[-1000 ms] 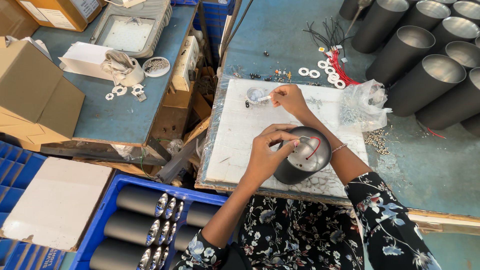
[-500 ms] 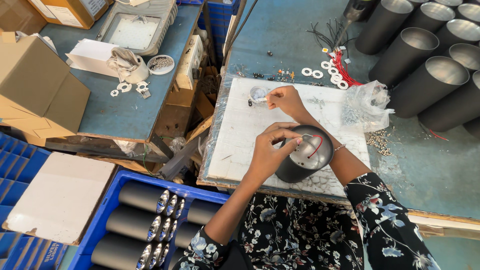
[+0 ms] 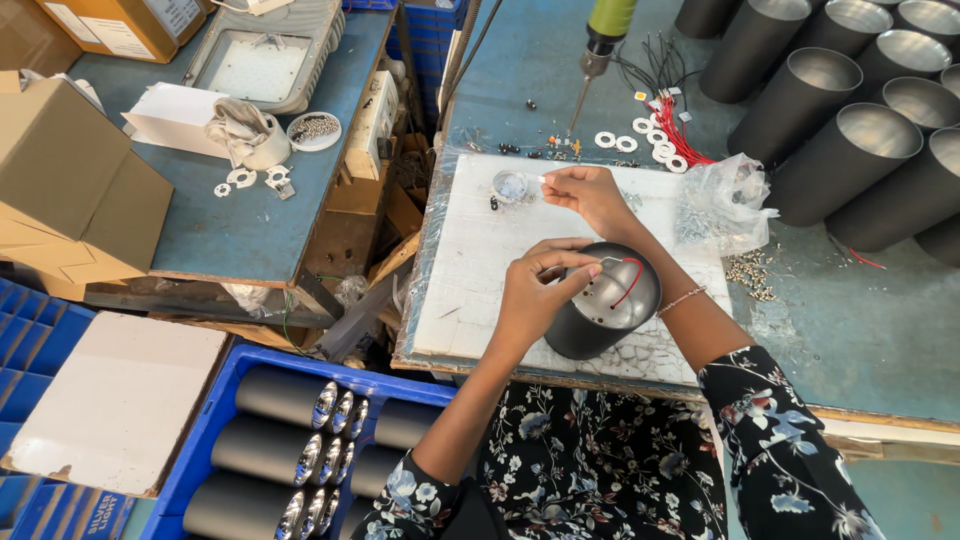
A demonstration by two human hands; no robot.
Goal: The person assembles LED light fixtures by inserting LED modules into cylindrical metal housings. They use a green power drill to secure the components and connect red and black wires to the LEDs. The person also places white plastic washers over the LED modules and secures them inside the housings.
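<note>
A black cylindrical lamp housing (image 3: 585, 325) stands open-end up on a white foam board (image 3: 470, 270); red and white wires (image 3: 630, 280) show inside it. My left hand (image 3: 535, 290) grips its near rim, fingers pinched over the edge by the white wire. My right hand (image 3: 590, 195) reaches across the board and pinches a small white part beside a small clear round dish (image 3: 512, 185).
A hanging electric screwdriver (image 3: 600, 40) points down behind the board. White rings (image 3: 640, 135), red wires and a plastic bag of screws (image 3: 720, 205) lie beyond. Several black housings (image 3: 850, 150) stand at the right. A blue crate (image 3: 215, 410) of finished lamps sits below left.
Both hands stay where they were. The view has shifted slightly, bringing the screwdriver into sight at the top.
</note>
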